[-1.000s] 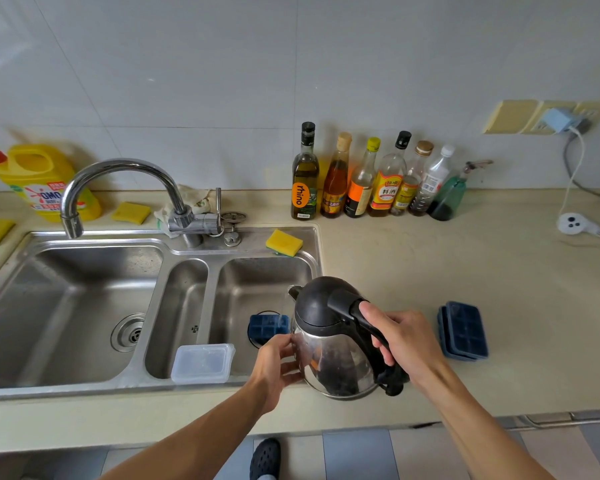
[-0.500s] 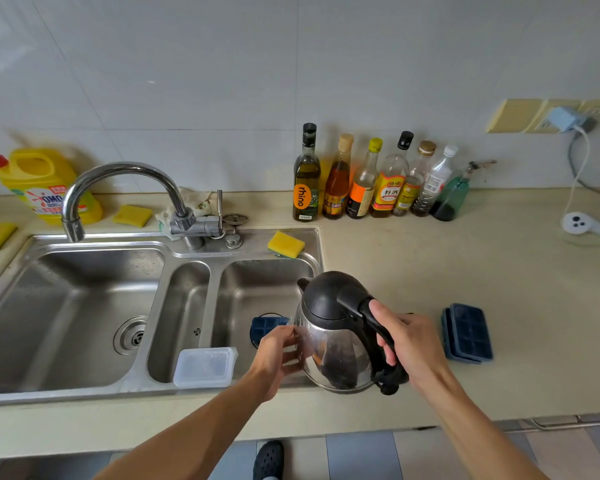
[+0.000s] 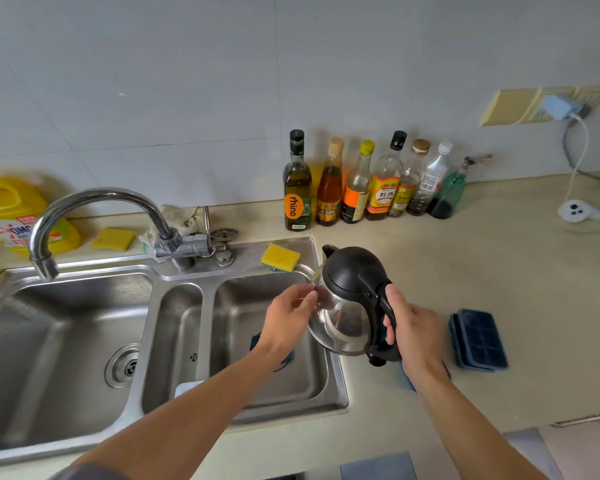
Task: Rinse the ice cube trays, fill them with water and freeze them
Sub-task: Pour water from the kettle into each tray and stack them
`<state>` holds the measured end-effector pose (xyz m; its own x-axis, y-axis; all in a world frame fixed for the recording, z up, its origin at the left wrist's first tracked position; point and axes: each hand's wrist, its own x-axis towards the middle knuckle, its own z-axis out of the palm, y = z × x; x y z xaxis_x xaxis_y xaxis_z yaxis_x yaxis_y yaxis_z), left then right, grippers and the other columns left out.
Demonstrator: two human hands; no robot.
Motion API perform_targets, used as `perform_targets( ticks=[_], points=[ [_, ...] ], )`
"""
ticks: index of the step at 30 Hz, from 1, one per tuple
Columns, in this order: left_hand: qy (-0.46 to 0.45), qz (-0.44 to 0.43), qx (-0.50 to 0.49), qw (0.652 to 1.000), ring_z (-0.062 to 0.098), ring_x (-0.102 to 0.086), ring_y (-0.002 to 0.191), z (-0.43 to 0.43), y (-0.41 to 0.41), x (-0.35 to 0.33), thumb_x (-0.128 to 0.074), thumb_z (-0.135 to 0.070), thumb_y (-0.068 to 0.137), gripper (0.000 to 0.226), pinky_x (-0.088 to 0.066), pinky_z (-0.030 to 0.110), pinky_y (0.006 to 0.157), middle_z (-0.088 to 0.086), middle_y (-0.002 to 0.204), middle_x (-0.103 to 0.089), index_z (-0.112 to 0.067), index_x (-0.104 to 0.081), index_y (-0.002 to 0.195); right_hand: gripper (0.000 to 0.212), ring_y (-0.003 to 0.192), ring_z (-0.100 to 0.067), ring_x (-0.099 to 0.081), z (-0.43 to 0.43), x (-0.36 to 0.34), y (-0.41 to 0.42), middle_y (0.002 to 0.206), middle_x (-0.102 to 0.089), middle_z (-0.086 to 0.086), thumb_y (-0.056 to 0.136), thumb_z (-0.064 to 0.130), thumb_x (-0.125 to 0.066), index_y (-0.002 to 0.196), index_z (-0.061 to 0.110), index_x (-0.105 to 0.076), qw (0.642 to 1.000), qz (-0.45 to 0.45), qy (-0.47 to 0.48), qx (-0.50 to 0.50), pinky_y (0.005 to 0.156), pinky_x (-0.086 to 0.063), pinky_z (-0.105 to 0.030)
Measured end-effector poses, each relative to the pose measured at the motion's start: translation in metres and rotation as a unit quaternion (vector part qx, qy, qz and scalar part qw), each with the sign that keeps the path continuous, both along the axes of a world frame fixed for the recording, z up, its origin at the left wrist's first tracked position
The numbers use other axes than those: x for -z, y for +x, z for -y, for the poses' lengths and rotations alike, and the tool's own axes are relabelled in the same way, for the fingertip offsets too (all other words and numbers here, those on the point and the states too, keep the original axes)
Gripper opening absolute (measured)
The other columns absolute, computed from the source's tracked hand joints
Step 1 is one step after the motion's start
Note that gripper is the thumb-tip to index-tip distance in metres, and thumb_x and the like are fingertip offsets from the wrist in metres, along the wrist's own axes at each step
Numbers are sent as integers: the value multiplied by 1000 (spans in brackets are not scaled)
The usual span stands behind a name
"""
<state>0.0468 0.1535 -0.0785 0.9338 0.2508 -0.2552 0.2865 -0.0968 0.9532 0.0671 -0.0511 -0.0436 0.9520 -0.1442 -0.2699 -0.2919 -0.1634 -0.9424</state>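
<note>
the right hand (image 3: pixel 413 327) is clamped round the black handle of a rounded steel kettle with a black lid (image 3: pixel 347 292), fingers curled tight about it and thumb up along the top of the handle. the left hand (image 3: pixel 288 317) is not gripping: its fingers lie loosely extended against the kettle's shiny left side, touching it. the kettle is tilted, its spout pointing to the far left, and it sits over the right rim of the double stainless steel sink (image 3: pixel 84 341).

two dark blue ice cube trays, stacked one on the other (image 3: pixel 478 339), lie on the beige counter (image 3: pixel 499 271) just right of the right hand, apart from it. in the right basin a further dark blue tray (image 3: pixel 257 341) rests on the bottom, mostly hidden behind the left wrist. a bit of something blue shows under the right wrist, too covered to make out.

a white plastic piece (image 3: pixel 187 388) sits on the sink's near edge, half behind the left forearm. the curved chrome tap (image 3: pixel 97 209) reaches over the left basin. a yellow sponge (image 3: pixel 280 257) lies on the far rim of the right basin. against the far wall stands a row of sauce and oil bottles (image 3: pixel 361 181), and at far left a yellow detergent jug (image 3: pixel 11 213).
</note>
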Motion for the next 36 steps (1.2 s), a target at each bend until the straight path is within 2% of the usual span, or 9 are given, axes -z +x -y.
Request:
perform_targets(
  ticks=[4,10,15,19,21,25,29,33,36],
  points=[
    [16,7,79,997,13,-64,117,0,26,-2,-58,-24,102,32,-48,32,105,-3,121,-71,-21,-62,133,55,45,-14,-47,-4,1,24,52,-52,-7,99,44,-59,65,1,-60,1000,9,-2,1,43,-42,-20],
    [14,-19,129,991,15,-61,122,-3,73,3,-59,-27,102,45,-44,42,113,0,130,-66,-19,-51,146,53,47,-11,-48,-5,14,58,52,-53,-4,100,42,-59,65,3,-60,1000,16,3,12,47,-44,-18],
    [18,-8,139,990,12,-62,118,1,102,10,-62,-21,100,34,-48,37,108,-9,121,-67,-31,-54,132,57,46,-5,-52,8,25,82,52,-58,-2,98,51,-57,61,9,-63,1000,11,-23,11,48,-44,-10],
    [32,-1,152,988,7,-64,111,5,116,11,-64,-21,99,29,-51,32,101,-18,110,-70,-36,-58,122,52,57,-6,-62,14,22,95,61,-68,-2,96,54,-58,69,10,-69,995,10,-95,11,58,-46,-20],
    [33,-2,158,987,0,-64,110,4,118,9,-63,-22,99,27,-50,29,101,-23,109,-71,-37,-61,122,40,67,-11,-65,16,17,95,68,-68,2,94,50,-63,77,14,-68,985,55,-158,38,59,-45,-21],
    [52,-38,81,995,16,-59,115,-12,104,14,-59,-27,102,39,-49,37,99,-3,128,-62,-16,-56,139,27,81,-14,-63,11,-6,81,78,-65,8,93,43,-65,85,18,-68,952,216,-199,90,68,-51,-29],
    [103,-80,-1,992,21,-65,103,-51,59,28,-56,-29,101,13,-54,44,96,1,109,-71,-26,-67,108,28,64,-11,-59,-13,-20,68,62,-62,7,95,31,-68,71,16,-65,957,250,-141,-45,58,-47,-23],
    [184,-129,-78,971,15,-68,82,-96,-2,36,-58,-27,99,14,-56,29,71,-3,90,-72,-21,-69,105,40,54,-14,-49,-57,0,53,62,-62,-11,95,31,-67,67,2,-61,949,126,-117,-265,58,-40,-29],
    [238,-167,-138,947,10,-65,70,-127,-55,42,-60,-24,99,12,-46,21,58,-6,78,-70,-23,-69,91,37,58,-11,-54,-99,29,30,60,-62,-1,93,35,-67,67,8,-63,912,46,-148,-379,63,-45,-32]
  ],
)
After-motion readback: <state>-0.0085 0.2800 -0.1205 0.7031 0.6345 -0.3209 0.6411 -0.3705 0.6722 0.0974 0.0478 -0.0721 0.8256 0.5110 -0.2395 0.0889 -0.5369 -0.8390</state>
